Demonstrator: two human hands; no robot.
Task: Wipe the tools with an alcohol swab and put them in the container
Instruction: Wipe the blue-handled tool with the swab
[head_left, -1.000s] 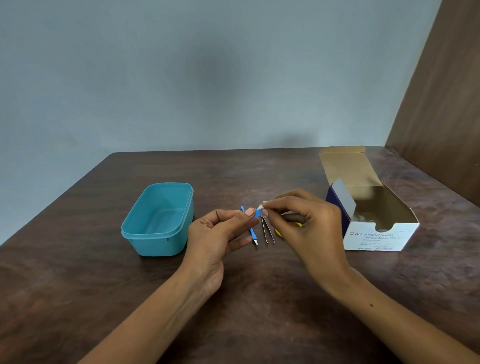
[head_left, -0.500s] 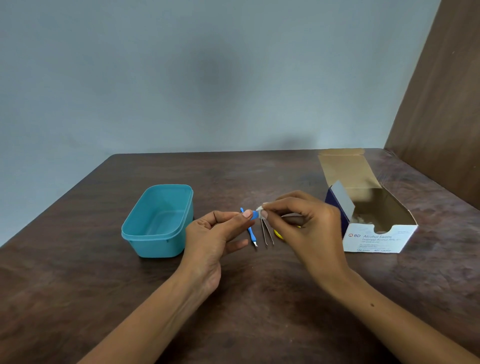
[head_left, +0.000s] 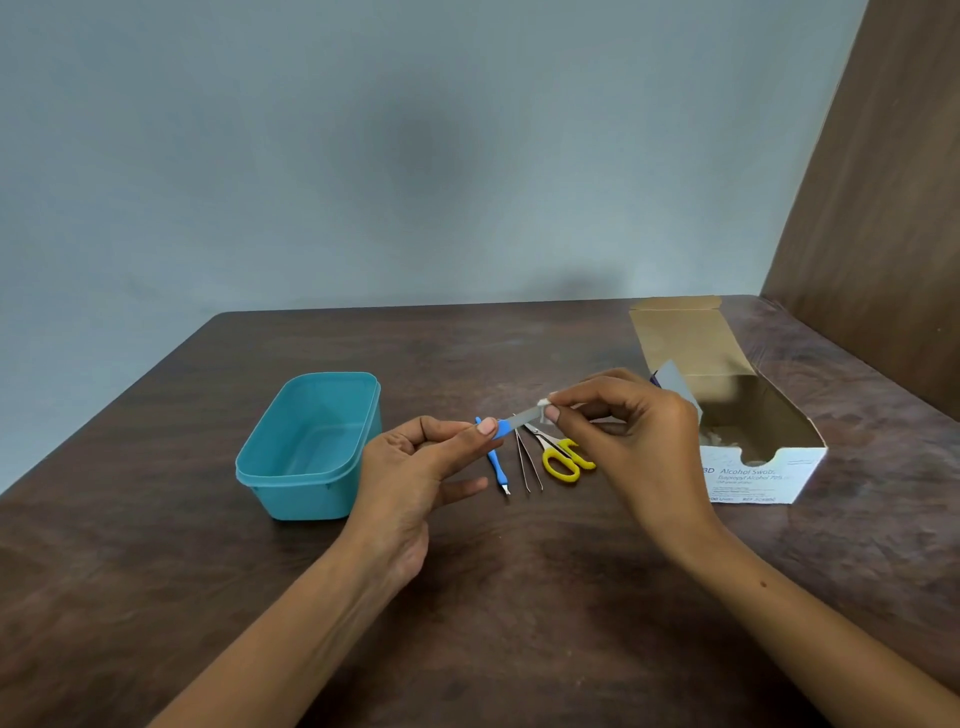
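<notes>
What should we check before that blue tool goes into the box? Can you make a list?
1. Left hand grips the blue-handled tool: ok.
2. Right hand pinches the swab round the metal blade: ok.
3. Whole blade wiped: cannot tell.
4. Teal container open, within reach: ok.
5. Other tools wiped: not ok; the blue pusher, tweezers and yellow scissors lie on the table.

Light: soft and even, a bit dim.
Shadows: a faint dark patch is seen on the wall (head_left: 426, 140).
Glare: a pale shine is seen on the table (head_left: 156, 571).
Edges: lines are bent outward.
Sharpness: box (head_left: 753, 478) print is blurred.
</notes>
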